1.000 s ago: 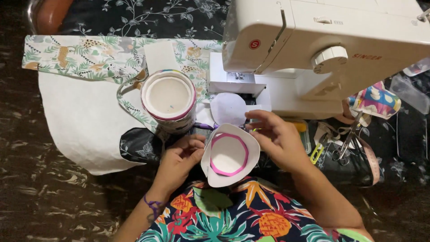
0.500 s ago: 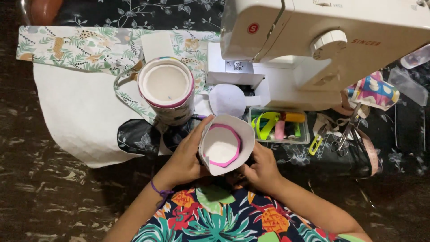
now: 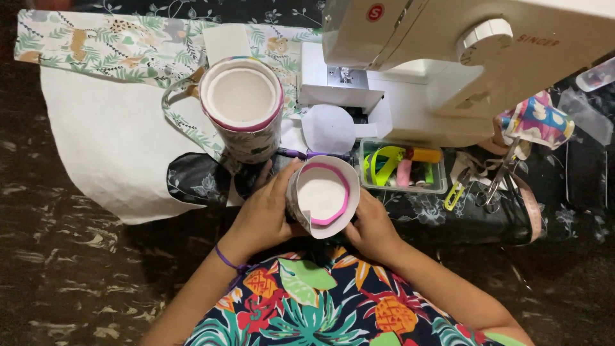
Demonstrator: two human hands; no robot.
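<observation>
We hold the small fabric cup (image 3: 322, 197) just in front of our chest, below the sewing machine (image 3: 448, 57), its white, pink-rimmed inside facing up. A second ago only our fingertips touched it; now our left hand (image 3: 266, 211) and right hand (image 3: 371, 227) both wrap its sides, so the shaping goes on. The taller fabric cup (image 3: 242, 102) stands near, on white cloth (image 3: 109, 147).

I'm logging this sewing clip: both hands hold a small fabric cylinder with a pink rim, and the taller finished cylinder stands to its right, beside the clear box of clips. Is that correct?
Not quite. In the head view the taller finished cylinder stands up and to the left of the small fabric cylinder, on the white fabric sheet. The clear box of clips is on the right. The left hand and right hand do hold the small one.
</observation>
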